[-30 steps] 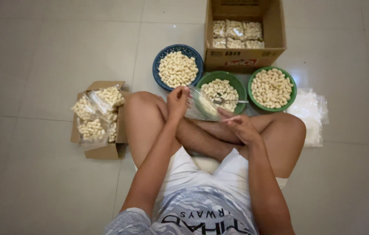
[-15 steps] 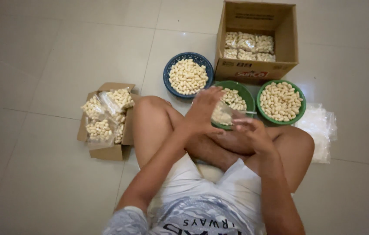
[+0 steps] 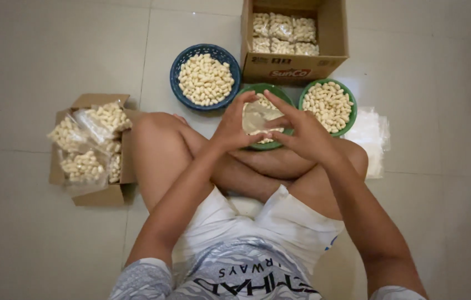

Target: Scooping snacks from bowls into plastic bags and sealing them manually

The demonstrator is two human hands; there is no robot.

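I sit cross-legged on a tiled floor. My left hand point(image 3: 234, 125) and my right hand point(image 3: 301, 131) both grip a small clear plastic bag point(image 3: 258, 118) with pale snack pieces in its bottom, held above the middle green bowl point(image 3: 271, 89). The bag hides most of that bowl. A blue bowl point(image 3: 204, 79) and a second green bowl point(image 3: 328, 105), both full of the same pale pieces, flank it.
A cardboard box point(image 3: 293, 39) of packed bags stands behind the bowls. A smaller box point(image 3: 94, 150) heaped with filled bags sits at my left knee. A stack of empty clear bags point(image 3: 371, 136) lies at the right on the floor.
My right hand has risen and joined the left on the bag, which now stands upright between both hands over the middle bowl. The camera view shifted, so everything sits further left.
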